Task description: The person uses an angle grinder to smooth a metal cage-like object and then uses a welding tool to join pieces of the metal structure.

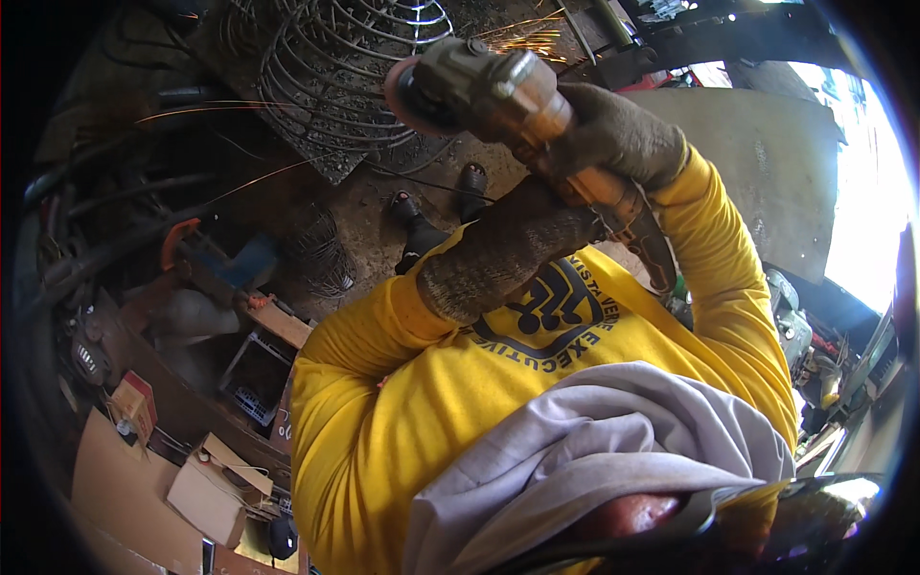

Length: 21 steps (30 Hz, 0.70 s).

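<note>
Both my gloved hands hold an angle grinder (522, 96), raised in front of my chest with its round disc (414, 96) toward the upper left. My right hand (623, 134), in a grey-brown knit glove, is closed around its body. From the other side my left hand (537, 216) grips it lower down; its fingers are partly hidden behind the tool. Just beyond the disc stands a frame of curved metal rods (331, 91). Orange sparks (527, 43) fly at the top, and thin streaks shoot left. Whether the disc touches a rod cannot be made out.
The rod frame rests on a dark metal plate (335, 168). Near my sandalled feet (407, 206) lies a bundle of wire (326, 254). A blue tool with an orange handle (180, 240) and cardboard boxes (216, 489) are at left. A large sheet panel (767, 172) stands right.
</note>
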### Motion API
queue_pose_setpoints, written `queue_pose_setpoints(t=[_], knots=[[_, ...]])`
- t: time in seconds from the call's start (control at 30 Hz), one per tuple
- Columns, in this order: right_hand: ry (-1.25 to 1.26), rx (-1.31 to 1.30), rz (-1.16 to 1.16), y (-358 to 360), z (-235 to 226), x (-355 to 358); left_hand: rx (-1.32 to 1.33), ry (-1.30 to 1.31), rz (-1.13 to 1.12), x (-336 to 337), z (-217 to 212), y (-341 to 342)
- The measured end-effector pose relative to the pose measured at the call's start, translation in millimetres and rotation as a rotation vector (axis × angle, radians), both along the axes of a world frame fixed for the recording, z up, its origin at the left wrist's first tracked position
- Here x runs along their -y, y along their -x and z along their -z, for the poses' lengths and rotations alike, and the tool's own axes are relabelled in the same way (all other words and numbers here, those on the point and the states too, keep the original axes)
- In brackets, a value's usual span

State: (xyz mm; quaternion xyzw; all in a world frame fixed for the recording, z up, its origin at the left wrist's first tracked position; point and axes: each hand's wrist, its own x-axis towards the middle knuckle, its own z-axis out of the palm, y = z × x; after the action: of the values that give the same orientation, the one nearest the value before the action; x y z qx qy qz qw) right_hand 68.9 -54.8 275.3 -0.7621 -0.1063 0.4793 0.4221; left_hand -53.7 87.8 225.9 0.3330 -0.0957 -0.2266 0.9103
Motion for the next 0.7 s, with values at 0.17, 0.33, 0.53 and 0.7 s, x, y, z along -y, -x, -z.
queue_pose_setpoints(t=[0.17,0.33,0.53,0.7], knots=[[0.102,0.122,0.019,28.9,11.1,14.9,0.456,-0.696,0.022,-5.7,-6.5,5.7],[0.124,0.287,0.048,35.3,7.7,3.6,0.155,-0.435,0.266,10.7,51.2,6.8],[0.192,0.474,-0.036,30.0,33.1,-4.6,-0.266,-0.246,0.092,18.4,87.3,1.0],[0.077,0.464,-0.004,34.9,52.5,14.1,-0.262,-0.271,0.155,17.7,84.4,0.2]])
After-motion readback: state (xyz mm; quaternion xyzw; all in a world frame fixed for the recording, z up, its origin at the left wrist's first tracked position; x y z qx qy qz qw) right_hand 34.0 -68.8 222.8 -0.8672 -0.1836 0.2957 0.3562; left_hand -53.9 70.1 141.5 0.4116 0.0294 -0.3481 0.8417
